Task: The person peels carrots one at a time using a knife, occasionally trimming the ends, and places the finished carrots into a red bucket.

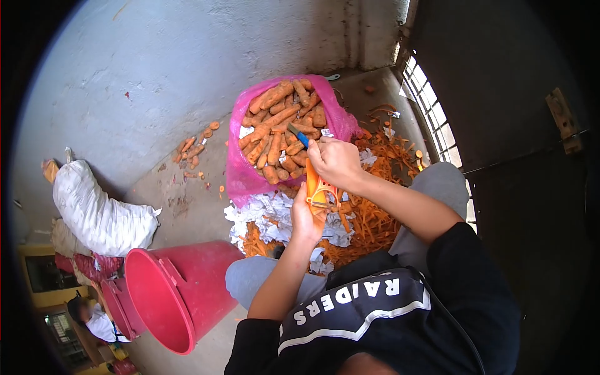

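My right hand [334, 162] is closed around an orange peeler [323, 199] whose wide head and metal blade point down toward me. From the same fist a knife with a blue handle [300, 137] sticks out toward the upper left. Just below, my left hand [304, 219] is wrapped round a bright orange peeled carrot [311, 181], with the peeler's head overlapping it. Part of the carrot is hidden behind the peeler and fingers. Beyond both hands stands an open pink mesh sack [240, 178] full of unpeeled carrots [275, 94].
Orange peelings [372, 215] and crumpled white paper [265, 209] cover the floor between my knees. A large red bucket [206, 284] stands at my left. Carrot pieces [190, 153] lie by the wall near a white sack [103, 206]. A dark metal door [506, 94] borders the right. Another person [100, 322] is far left.
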The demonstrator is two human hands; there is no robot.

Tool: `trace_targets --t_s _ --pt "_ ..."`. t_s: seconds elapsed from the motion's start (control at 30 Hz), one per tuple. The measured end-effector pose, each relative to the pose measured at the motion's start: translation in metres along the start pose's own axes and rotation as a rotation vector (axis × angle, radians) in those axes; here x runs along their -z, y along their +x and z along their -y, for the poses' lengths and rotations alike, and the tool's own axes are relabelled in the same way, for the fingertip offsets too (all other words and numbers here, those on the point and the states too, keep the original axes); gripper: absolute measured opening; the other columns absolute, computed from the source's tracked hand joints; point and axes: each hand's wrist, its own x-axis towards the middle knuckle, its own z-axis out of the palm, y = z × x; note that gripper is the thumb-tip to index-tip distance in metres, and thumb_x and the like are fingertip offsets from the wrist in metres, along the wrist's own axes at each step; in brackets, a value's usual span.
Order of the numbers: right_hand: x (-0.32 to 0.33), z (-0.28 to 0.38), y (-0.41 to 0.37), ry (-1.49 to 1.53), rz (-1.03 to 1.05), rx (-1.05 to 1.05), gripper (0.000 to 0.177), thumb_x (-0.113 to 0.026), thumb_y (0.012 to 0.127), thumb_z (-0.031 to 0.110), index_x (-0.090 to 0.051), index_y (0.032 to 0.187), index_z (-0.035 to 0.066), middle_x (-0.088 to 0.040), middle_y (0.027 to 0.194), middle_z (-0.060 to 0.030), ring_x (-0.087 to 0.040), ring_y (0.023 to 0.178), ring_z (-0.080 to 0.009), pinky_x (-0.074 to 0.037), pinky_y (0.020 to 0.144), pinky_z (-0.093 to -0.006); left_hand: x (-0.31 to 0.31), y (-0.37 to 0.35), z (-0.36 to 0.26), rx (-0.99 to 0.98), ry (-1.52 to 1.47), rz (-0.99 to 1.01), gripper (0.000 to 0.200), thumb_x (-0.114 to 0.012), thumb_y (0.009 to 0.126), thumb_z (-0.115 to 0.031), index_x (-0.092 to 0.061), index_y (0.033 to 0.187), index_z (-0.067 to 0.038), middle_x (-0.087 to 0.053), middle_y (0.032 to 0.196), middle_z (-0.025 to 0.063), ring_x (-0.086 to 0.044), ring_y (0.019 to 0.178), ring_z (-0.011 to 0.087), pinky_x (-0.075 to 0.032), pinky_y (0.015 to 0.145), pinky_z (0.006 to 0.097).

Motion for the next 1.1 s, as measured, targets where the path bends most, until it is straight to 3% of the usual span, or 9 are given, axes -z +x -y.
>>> trace_targets --t_s 0.1,0.17,0.33,0.37,0.5,0.6,0.7,0.73,1.1 --pt "-0.001 -0.003 0.003 -0.045 -0.040 -0.007 0.046 -0.043 0.092 0.030 -0.057 0.057 0.004 -0.055 0.059 -0.0149 -0.057 0.057 -0.0344 -0.045 0.053 -0.0446 0.002 -0.001 0.001 -0.019 0.024 -0.048 0.032 -0.038 0.098 -0.035 -0.055 0.106 -0.009 -0.061 0.082 0.0042 -0.056 0.066 0.0124 -0.044 0.055 0.0263" --pt "0.000 -0.008 0.012 -0.096 -0.097 0.000 0.045 -0.043 0.092 0.030 -0.057 0.058 0.003 -0.056 0.061 -0.0156 -0.058 0.058 -0.0347 -0.045 0.053 -0.0444 0.005 -0.001 0.003 -0.065 0.103 0.031 0.035 -0.038 0.098 -0.036 -0.055 0.110 -0.008 -0.061 0.081 0.0047 -0.055 0.066 0.0122 -0.044 0.054 0.0256" --pt "0.027 -0.037 0.058 -0.111 -0.355 -0.276 0.048 -0.042 0.090 0.033 -0.061 0.059 0.001 -0.060 0.064 -0.0208 -0.060 0.060 -0.0403 -0.048 0.060 -0.0483 -0.010 -0.017 0.000 -0.032 0.162 0.112 0.040 -0.035 0.100 -0.034 -0.051 0.120 -0.004 -0.058 0.078 0.0061 -0.055 0.064 0.0128 -0.044 0.052 0.0254" --pt "0.033 -0.039 0.062 -0.090 -0.365 -0.335 0.051 -0.039 0.090 0.035 -0.061 0.060 0.001 -0.061 0.066 -0.0222 -0.060 0.065 -0.0421 -0.047 0.065 -0.0495 -0.009 -0.018 -0.002 -0.029 0.164 0.131 0.042 -0.035 0.100 -0.035 -0.050 0.122 -0.003 -0.058 0.079 0.0066 -0.055 0.064 0.0131 -0.044 0.052 0.0256" --pt "0.034 -0.026 0.054 0.011 -0.222 -0.367 0.053 -0.037 0.091 0.036 -0.061 0.062 0.000 -0.060 0.067 -0.0235 -0.061 0.069 -0.0421 -0.047 0.066 -0.0495 -0.001 -0.013 -0.010 0.030 0.055 0.161 0.042 -0.036 0.099 -0.037 -0.051 0.120 -0.004 -0.059 0.081 0.0067 -0.056 0.065 0.0148 -0.045 0.053 0.0267" --pt "0.022 -0.011 0.034 0.044 -0.080 -0.270 0.052 -0.037 0.091 0.037 -0.061 0.062 0.001 -0.060 0.065 -0.0221 -0.060 0.065 -0.0408 -0.046 0.062 -0.0482 0.000 -0.009 -0.009 0.052 -0.039 0.143 0.041 -0.038 0.098 -0.039 -0.053 0.115 -0.005 -0.061 0.083 0.0070 -0.057 0.067 0.0155 -0.046 0.053 0.0277" --pt "0.013 0.003 0.014 0.038 -0.084 -0.035 0.047 -0.041 0.093 0.033 -0.057 0.060 0.003 -0.058 0.065 -0.0164 -0.058 0.062 -0.0371 -0.044 0.057 -0.0466 -0.001 -0.007 -0.004 -0.006 0.010 0.065 0.039 -0.040 0.097 -0.040 -0.054 0.110 -0.006 -0.061 0.081 0.0062 -0.057 0.065 0.0155 -0.045 0.052 0.0281" --pt "0.014 0.005 0.009 0.002 -0.020 -0.022 0.046 -0.041 0.093 0.030 -0.058 0.060 0.004 -0.058 0.065 -0.0142 -0.057 0.061 -0.0352 -0.044 0.055 -0.0456 -0.002 -0.007 -0.003 -0.012 0.038 0.060 0.039 -0.038 0.098 -0.040 -0.054 0.109 -0.006 -0.061 0.082 0.0061 -0.057 0.065 0.0157 -0.045 0.051 0.0275" --pt "0.012 -0.017 0.030 -0.036 -0.180 -0.069 0.041 -0.042 0.092 0.028 -0.057 0.065 0.002 -0.057 0.063 -0.0170 -0.058 0.062 -0.0380 -0.045 0.058 -0.0463 -0.010 -0.034 -0.003 0.132 0.098 0.181 0.040 -0.036 0.098 -0.043 -0.049 0.115 -0.008 -0.052 0.074 0.0071 -0.050 0.055 0.0140 -0.036 0.040 0.0220"
